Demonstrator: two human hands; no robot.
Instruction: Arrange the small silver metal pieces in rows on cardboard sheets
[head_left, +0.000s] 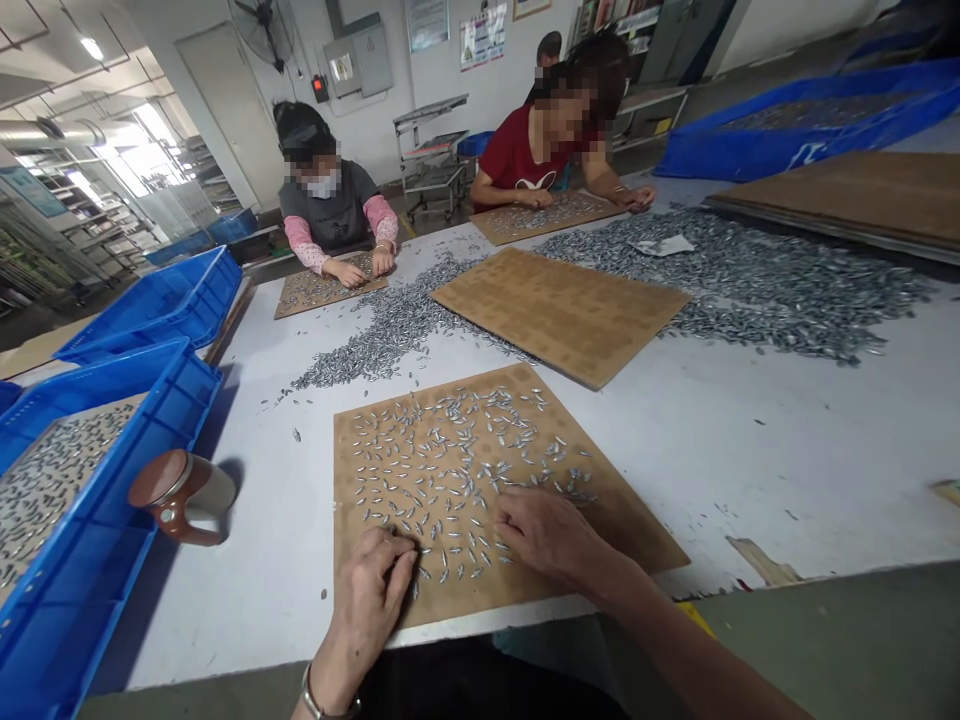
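Observation:
A brown board (615,530) lies on the white table in front of me, covered with many small silvery spindle-shaped metal pieces (450,500). Over the board's near left corner rests my left hand (373,585), its thumb and fingers drawn together close to some of the pieces. My right hand (544,530) is on the middle right of the board, fingers curled in among the pieces there. Whatever either hand pinches is hidden by the fingers. The pieces lie in loose rows at the left and near side, and more crowded toward the far and right side.
Beyond the board, a bare brown board (562,305) lies partly on a heap of metal pieces (787,280). A lidded mug (184,490) stands left beside a blue crate (112,570). Stacked boards (862,195) lie right. Two people (330,200) work at boards across the table.

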